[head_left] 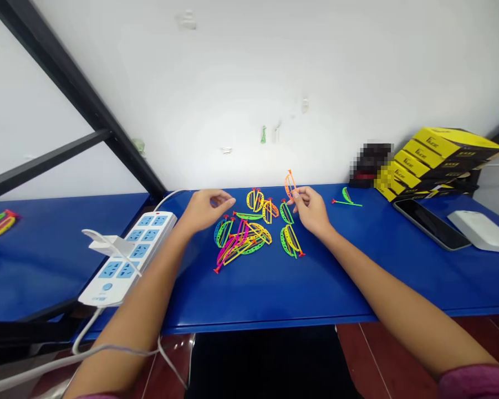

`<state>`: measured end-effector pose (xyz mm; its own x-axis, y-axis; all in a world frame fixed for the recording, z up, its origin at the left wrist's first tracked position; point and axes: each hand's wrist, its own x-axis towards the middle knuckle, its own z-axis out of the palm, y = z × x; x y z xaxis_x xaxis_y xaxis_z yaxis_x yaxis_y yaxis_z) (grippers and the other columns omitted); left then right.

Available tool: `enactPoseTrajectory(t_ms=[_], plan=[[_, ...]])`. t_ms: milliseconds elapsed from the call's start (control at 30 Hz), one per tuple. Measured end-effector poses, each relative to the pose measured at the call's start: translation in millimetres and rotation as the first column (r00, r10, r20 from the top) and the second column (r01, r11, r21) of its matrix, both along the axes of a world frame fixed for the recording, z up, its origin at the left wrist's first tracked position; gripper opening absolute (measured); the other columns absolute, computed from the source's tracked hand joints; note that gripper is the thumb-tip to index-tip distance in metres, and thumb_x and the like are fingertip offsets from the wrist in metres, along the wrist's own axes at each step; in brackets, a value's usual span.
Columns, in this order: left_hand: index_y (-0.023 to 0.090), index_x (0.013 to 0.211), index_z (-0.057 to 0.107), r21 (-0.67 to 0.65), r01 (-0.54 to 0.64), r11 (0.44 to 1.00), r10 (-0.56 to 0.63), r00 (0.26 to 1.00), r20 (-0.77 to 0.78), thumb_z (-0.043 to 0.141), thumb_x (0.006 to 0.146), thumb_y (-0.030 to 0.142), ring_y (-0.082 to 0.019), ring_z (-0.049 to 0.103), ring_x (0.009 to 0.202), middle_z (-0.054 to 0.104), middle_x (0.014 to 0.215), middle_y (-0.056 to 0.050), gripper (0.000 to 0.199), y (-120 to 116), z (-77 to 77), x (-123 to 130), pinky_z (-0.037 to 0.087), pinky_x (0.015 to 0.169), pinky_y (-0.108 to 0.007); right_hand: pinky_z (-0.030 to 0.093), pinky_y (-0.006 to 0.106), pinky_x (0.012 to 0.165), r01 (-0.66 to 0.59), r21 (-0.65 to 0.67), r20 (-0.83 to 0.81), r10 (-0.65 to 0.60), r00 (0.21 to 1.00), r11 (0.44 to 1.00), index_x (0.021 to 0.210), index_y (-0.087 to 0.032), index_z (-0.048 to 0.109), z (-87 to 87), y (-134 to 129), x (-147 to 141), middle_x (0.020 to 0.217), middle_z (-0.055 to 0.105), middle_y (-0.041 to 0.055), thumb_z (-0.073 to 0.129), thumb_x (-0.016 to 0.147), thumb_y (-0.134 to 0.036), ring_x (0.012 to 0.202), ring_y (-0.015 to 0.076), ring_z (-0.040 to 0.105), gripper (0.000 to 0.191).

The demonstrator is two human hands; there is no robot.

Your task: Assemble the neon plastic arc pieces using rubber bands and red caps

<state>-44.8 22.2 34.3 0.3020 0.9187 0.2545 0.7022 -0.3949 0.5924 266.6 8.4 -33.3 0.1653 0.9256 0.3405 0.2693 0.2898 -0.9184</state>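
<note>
My right hand (310,206) pinches an orange toy bow (290,185) and holds it upright above the table, a red-tipped arrow alongside it. To the left, my left hand (210,208) hovers empty, its thumb apart from the curved fingers. Between the hands lies a mixed pile of pink, yellow and green toy bows and arrows (243,241). Behind the pile are a yellow bow (255,200) and another orange bow (270,210). Close to my right hand lie a green bow (286,211) and a green-and-yellow pair (290,241).
A white power strip (152,244) with a plugged-in charger (110,245) is beside my left forearm. On the right are a green bow with an arrow (347,197), a phone (430,223), a white device (482,230) and stacked yellow-black boxes (432,160). The blue table (249,299) meets a white wall.
</note>
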Motion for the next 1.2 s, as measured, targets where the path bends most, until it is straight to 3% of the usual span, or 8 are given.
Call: enactPoseTrajectory(t_ms=[67,133,200,367,467,733,1000,1200], plan=[[0.019,0.075,0.074,-0.011,-0.003,1.0,0.001,0.993,-0.121,0.069,0.085,0.066,-0.017,0.056,0.058,0.066,0.061,-0.002,0.048,-3.8,0.7,-7.0,0.039,0.058,-0.031,0.054,0.033,0.058,0.008,0.002,-0.024,-0.008,1.0,1.0,0.094,-0.023,0.059,-0.1,0.6,0.1,0.081,0.078,0.0078,0.063,0.093,-0.065,0.058,0.0185,0.065,0.042],[0.02,0.069,0.068,-0.079,0.031,0.996,-0.047,0.977,-0.208,0.072,0.082,0.07,-0.015,0.047,0.052,0.055,0.054,0.001,0.052,-6.3,2.9,-17.2,0.031,0.054,-0.03,0.055,0.034,0.059,0.031,0.014,-0.009,-0.031,0.999,0.999,0.091,-0.023,0.06,-0.1,0.3,-0.2,0.08,0.078,0.0081,0.064,0.093,-0.061,0.063,0.0201,0.068,0.038],[0.021,0.072,0.069,-0.186,0.062,0.981,-0.111,0.958,-0.264,0.076,0.075,0.074,-0.015,0.049,0.053,0.057,0.056,0.001,0.053,-5.7,4.3,-27.4,0.031,0.053,-0.03,0.056,0.035,0.063,0.053,0.034,0.029,-0.054,0.998,0.998,0.09,-0.023,0.061,-0.1,-0.5,-0.7,0.08,0.078,0.0081,0.064,0.094,-0.056,0.069,0.0217,0.07,0.033],[0.022,0.075,0.072,-0.325,0.023,0.945,-0.131,0.941,-0.313,0.08,0.063,0.077,-0.02,0.061,0.058,0.068,0.064,-0.003,0.056,3.0,-3.0,-36.7,0.038,0.052,-0.029,0.056,0.036,0.07,0.052,0.056,0.108,-0.058,0.992,0.997,0.089,-0.021,0.065,1.1,-3.9,-2.0,0.081,0.077,0.0074,0.064,0.093,-0.045,0.07,0.0213,0.07,0.024],[0.023,0.07,0.072,-0.373,0.046,0.927,-0.153,0.953,-0.262,0.076,0.068,0.069,-0.02,0.062,0.058,0.07,0.063,-0.003,0.046,4.8,-9.2,-33.9,0.041,0.052,-0.028,0.056,0.037,0.071,0.052,0.055,0.129,-0.059,0.99,0.997,0.089,-0.021,0.065,2.2,-5.6,-2.3,0.081,0.077,0.0075,0.064,0.093,-0.044,0.07,0.0213,0.069,0.024],[0.024,0.067,0.066,-0.304,0.044,0.952,-0.093,0.985,-0.148,0.076,0.07,0.048,-0.02,0.066,0.053,0.071,0.06,-0.003,0.027,2.6,-11.6,-35.2,0.044,0.048,-0.026,0.056,0.036,0.071,0.049,0.045,0.165,-0.056,0.985,0.998,0.089,-0.021,0.066,2.2,-5.9,-1.8,0.083,0.077,0.0081,0.065,0.092,-0.046,0.07,0.0204,0.068,0.026],[0.022,0.113,0.061,-0.29,0.112,0.95,-0.039,0.969,0.246,0.085,0.073,0.058,-0.02,0.069,0.055,0.065,0.069,0.002,0.059,1.2,-12.6,-25.0,0.054,0.049,-0.03,0.054,0.035,0.073,0.038,0.075,0.191,-0.052,0.98,0.996,0.089,-0.019,0.069,2.9,-8.3,-3.6,0.082,0.077,0.0078,0.064,0.094,-0.043,0.073,0.0212,0.068,0.025],[0.021,0.11,0.062,-0.214,0.121,0.969,-0.019,0.904,0.427,0.094,0.066,0.049,-0.015,0.066,0.058,0.064,0.072,0.004,0.061,-7.4,-16.7,-0.9,0.054,0.053,-0.026,0.051,0.034,0.066,-0.083,0.023,0.228,0.076,0.971,0.996,0.089,-0.019,0.075,7.1,-13.2,-8.0,0.079,0.077,0.0059,0.066,0.094,-0.052,0.068,0.0201,0.065,0.035]])
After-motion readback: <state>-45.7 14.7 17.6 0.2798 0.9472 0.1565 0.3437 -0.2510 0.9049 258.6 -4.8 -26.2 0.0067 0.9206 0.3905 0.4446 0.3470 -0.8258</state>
